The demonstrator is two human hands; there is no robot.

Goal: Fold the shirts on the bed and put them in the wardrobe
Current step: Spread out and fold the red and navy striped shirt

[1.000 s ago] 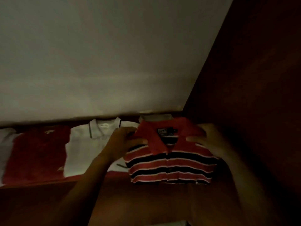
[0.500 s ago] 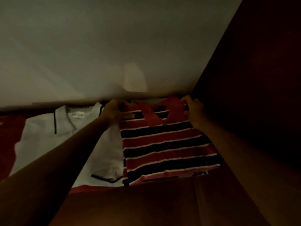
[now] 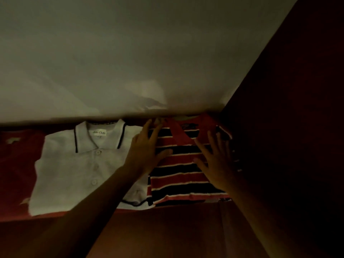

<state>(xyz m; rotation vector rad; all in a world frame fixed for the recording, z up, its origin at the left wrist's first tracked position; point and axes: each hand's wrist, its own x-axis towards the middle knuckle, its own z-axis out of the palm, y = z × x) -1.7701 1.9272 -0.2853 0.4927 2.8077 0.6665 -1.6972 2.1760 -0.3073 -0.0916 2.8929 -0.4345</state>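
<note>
A folded red, black and white striped polo shirt [image 3: 182,185] lies on the wardrobe shelf [image 3: 167,229] at the right, its collar toward the back wall. My left hand [image 3: 147,151] lies flat on its left side with fingers spread and straight. My right hand [image 3: 217,161] lies flat on its right side, fingers spread. To the left of it sits a folded white polo shirt [image 3: 78,170] with dark collar trim. A folded red shirt [image 3: 16,170] lies further left, partly cut off by the frame edge.
The wardrobe's pale back wall [image 3: 130,53] rises behind the shirts. A dark wooden side panel [image 3: 288,108] closes the shelf on the right, close to the striped shirt. The shelf's front edge runs below the shirts. The light is dim.
The striped shirt has been pushed back to the wall. Both hands have let go of its collar end and now lie flat and spread on top of it.
</note>
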